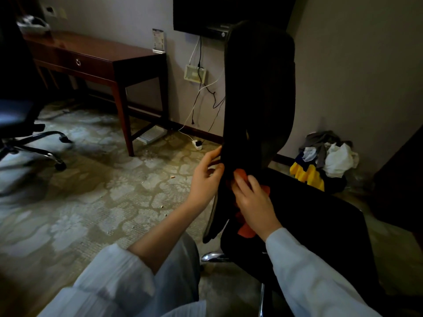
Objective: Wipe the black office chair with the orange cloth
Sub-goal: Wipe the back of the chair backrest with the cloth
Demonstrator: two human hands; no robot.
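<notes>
The black office chair (261, 88) stands right of centre, its tall backrest seen edge-on and its seat (320, 216) spreading to the lower right. My left hand (206, 177) grips the left edge of the backrest near its base, fingers curled round it. My right hand (251, 202) holds the orange cloth (246, 229) against the lower backrest where it meets the seat. Most of the cloth is hidden under that hand; orange bits show above and below it.
A dark wooden desk (96, 58) stands at the back left. A second wheeled chair (27, 138) sits at far left. Cables and a power strip (198, 144) lie along the wall. A heap of clothes (325, 159) lies at the right wall. The floor is patterned carpet.
</notes>
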